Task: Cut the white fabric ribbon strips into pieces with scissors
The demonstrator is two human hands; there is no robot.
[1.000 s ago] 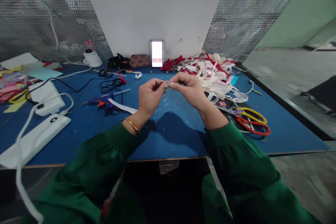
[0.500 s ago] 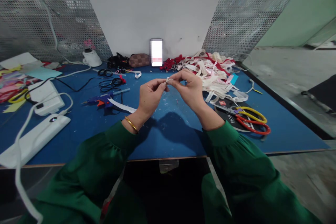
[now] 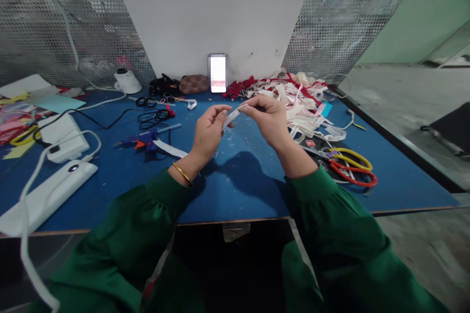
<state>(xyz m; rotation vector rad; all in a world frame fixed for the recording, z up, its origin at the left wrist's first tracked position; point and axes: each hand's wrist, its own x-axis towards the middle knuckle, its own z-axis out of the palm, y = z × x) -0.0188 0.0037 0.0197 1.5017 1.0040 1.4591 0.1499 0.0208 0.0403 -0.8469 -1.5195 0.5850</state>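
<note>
A short stretch of white ribbon (image 3: 231, 117) runs between my two hands above the middle of the table. My left hand (image 3: 210, 129) is closed on its lower end, thumb against fingers. At the upper end my right hand (image 3: 268, 117) pinches the ribbon between thumb and fingertips. Part of the ribbon is hidden by the left fingers. Behind my left wrist a longer white strip (image 3: 171, 148) lies on the table, beside a blue glue gun (image 3: 143, 141). Close to my right hand is a heap of white, pink and red ribbons (image 3: 301, 102).
Scissors with yellow and red handles (image 3: 350, 166) lie on a black card at the right. A lit phone (image 3: 218, 73) leans on the back panel. At the left are a power strip (image 3: 64, 137), a long white device (image 3: 51, 195) and cables. The blue table (image 3: 235, 200) ends near my sleeves.
The hands have moved a little apart. More of the white ribbon now shows between them, where before it was bunched at the fingertips.
</note>
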